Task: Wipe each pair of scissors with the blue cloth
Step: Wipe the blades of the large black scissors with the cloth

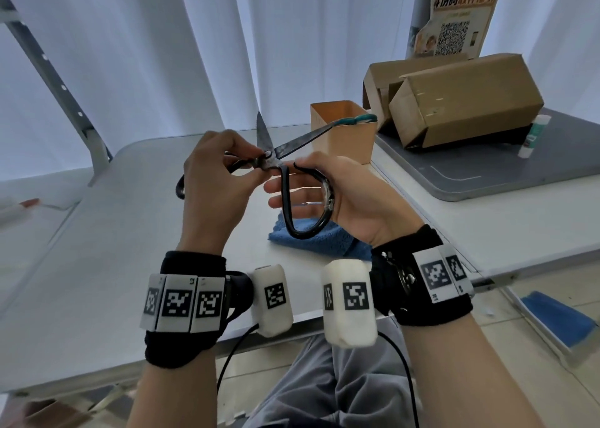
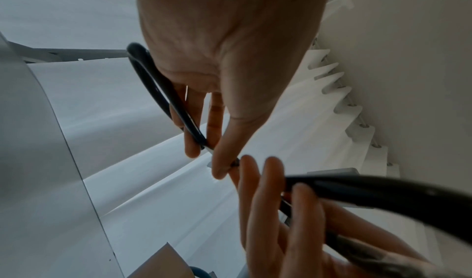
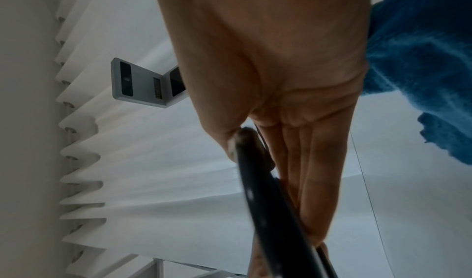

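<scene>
step: black-handled scissors (image 1: 276, 158) held up over the bench (image 1: 130, 219), blades splayed wide; looks like opening/inspecting ahead of a wipe, cloth not in either hand.
left hand (image 1: 214, 171): fingers (image 2: 219, 161) curled, pinching the scissors right at the pivot; one handle loop tucked behind the palm.
right hand (image 1: 341, 200): fingers (image 3: 319, 191) nearly straight and relaxed, passed through the other handle loop; thumb hooked over the loop's top edge, so a loose hold, not a full wrap.
scissors position: pivot between the two sets of fingertips, blades pointing away beyond them, one up, one slanting right toward the holder.
blue cloth (image 1: 318, 239): crumpled flat on the bench, directly below the right palm and the hanging loop, not touching the fingers.
next move (judgement): free the right hand from the loop, drop to the cloth, bring it up to the blades while the left keeps the pivot pinch; wipe from spine side, edges exposed with blades this open.
progress (judgement): cannot tell how many pairs already done.
second pair (image 1: 357, 119): teal handles poking out of the tan holder (image 1: 341, 132) past the blade tip; likely still to wipe.
other stuff: cardboard boxes (image 1: 461, 99) and a glue stick (image 1: 532, 135) on a grey tray, far right of the fingers, well apart.
obstruction: long blade tip near the holder rim; loop round the right fingers slows the cloth grab.
</scene>
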Tool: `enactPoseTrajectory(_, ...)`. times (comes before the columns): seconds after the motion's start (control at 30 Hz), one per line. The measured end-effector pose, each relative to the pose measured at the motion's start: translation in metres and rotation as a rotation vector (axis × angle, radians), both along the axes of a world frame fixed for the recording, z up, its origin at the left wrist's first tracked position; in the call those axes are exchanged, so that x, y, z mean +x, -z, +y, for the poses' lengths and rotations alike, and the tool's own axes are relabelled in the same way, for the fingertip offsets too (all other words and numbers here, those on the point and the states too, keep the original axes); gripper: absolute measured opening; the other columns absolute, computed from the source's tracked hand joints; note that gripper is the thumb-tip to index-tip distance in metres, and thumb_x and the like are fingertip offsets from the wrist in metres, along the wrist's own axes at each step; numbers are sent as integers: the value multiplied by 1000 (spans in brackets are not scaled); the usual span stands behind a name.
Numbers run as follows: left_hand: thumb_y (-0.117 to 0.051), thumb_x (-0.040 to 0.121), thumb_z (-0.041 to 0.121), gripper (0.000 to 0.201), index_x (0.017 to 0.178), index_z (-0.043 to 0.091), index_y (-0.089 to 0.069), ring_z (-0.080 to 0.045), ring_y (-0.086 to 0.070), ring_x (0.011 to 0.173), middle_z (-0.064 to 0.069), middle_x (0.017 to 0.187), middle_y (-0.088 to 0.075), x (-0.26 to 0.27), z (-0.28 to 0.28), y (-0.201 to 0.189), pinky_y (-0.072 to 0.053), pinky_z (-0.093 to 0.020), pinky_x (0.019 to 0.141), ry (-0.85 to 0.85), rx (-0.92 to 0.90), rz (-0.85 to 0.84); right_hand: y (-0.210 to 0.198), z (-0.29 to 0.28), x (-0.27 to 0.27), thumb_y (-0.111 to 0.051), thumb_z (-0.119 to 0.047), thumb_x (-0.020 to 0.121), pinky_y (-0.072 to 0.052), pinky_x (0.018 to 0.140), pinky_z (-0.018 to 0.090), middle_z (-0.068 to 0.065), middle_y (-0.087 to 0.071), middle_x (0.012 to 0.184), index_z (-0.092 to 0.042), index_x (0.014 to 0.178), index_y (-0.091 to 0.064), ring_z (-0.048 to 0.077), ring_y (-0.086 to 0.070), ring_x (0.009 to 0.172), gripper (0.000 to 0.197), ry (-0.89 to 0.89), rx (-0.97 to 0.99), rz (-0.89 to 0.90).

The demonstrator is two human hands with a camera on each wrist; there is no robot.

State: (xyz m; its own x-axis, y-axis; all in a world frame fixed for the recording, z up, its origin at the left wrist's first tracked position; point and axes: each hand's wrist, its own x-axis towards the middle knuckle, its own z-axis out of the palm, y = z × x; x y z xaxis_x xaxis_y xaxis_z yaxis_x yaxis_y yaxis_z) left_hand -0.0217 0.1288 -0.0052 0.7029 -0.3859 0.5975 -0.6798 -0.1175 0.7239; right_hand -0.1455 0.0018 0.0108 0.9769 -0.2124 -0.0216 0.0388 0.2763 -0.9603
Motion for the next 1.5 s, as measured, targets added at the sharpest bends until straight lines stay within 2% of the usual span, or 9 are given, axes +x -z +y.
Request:
enactPoseTrajectory(0.23, -74, 74, 6, 23, 91, 21, -73, 2, -64, 95, 5, 101, -67, 1, -6, 2, -42, -4, 84, -12, 88, -38, 16, -10, 9, -39, -11, 103, -60, 68, 33, 19, -72, 107, 5, 123, -60, 25, -72, 88, 34, 103, 0, -22)
enactPoseTrajectory(0.4, -73, 83, 29, 5, 83, 30, -68, -3, -62, 93, 12, 91, -68, -11, -5, 1, -48, -25, 91, -156, -35, -41, 23, -12, 11, -36, -8, 104, -60, 67, 34, 22, -71, 109, 5, 123, -59, 27, -72, 91, 33, 186, 76, -18)
enactPoseTrajectory(0.5, -66, 89, 43, 26, 73, 23, -72, -2, -63, 66, 7, 69, -70, -14, -5, 1, -52, -26, 72, -105, -33, 186, 25, -13, 11, -37, -8, 105, -61, 68, 35, 24, -69, 113, 5, 125, -59, 31, -71, 97, 32, 199, 74, -18)
enactPoseTrajectory(0.63, -60, 92, 54, 39, 91, 18, -75, -10, -69, 70, 2, 78, -75, -17, -11, 5, -51, -23, 65, 100, 136, 512, 25, -12, 12, -37, -9, 105, -61, 76, 41, 23, -68, 116, 1, 126, -60, 34, -69, 105, 33, 161, 22, -39)
enactPoseTrajectory(0.8, -57, 99, 33, 29, 105, 7, -71, -17, -70, 88, -7, 95, -76, -15, -13, 4, -55, -29, 80, 258, -89, 621, 22, -9, 12, -41, -11, 105, -61, 77, 41, 20, -69, 116, -2, 128, -59, 29, -70, 102, 31, 98, -40, -60)
enactPoseTrajectory(0.97, -54, 101, 20, 24, 84, 8, -66, -12, -58, 68, -1, 73, -63, -9, -7, 2, -51, -21, 64, 304, -228, 712, 15, -5, 16, -51, -20, 102, -62, 68, 40, 21, -70, 107, -2, 113, -52, 36, -70, 98, 22, 68, -27, -60)
enactPoseTrajectory(1.07, -54, 101, 18, 24, 83, 7, -65, -13, -61, 67, -3, 74, -63, -6, -2, 2, -53, -21, 67, 288, -268, 747, 13, -10, 21, -43, -35, 104, -60, 78, 44, 22, -71, 106, -2, 107, -56, 37, -70, 98, 36, 67, -29, -13)
enactPoseTrajectory(1.3, -52, 102, 15, 17, 93, 4, -62, -16, -69, 67, -1, 71, -62, 4, 14, 2, -56, -23, 70, 226, -370, 780, 27, -36, 34, -44, -24, 104, -50, 100, 38, 0, -71, 113, -17, 110, -70, 19, -64, 110, 27, 146, -484, 210)
enactPoseTrajectory(1.5, -52, 102, 16, 19, 91, 5, -63, -17, -68, 68, 0, 70, -62, 3, 17, 2, -56, -24, 70, 232, -346, 786, 39, -39, 40, -50, -5, 98, -48, 81, 32, 6, -63, 100, -12, 115, -69, 20, -53, 91, 26, 177, -785, 416)
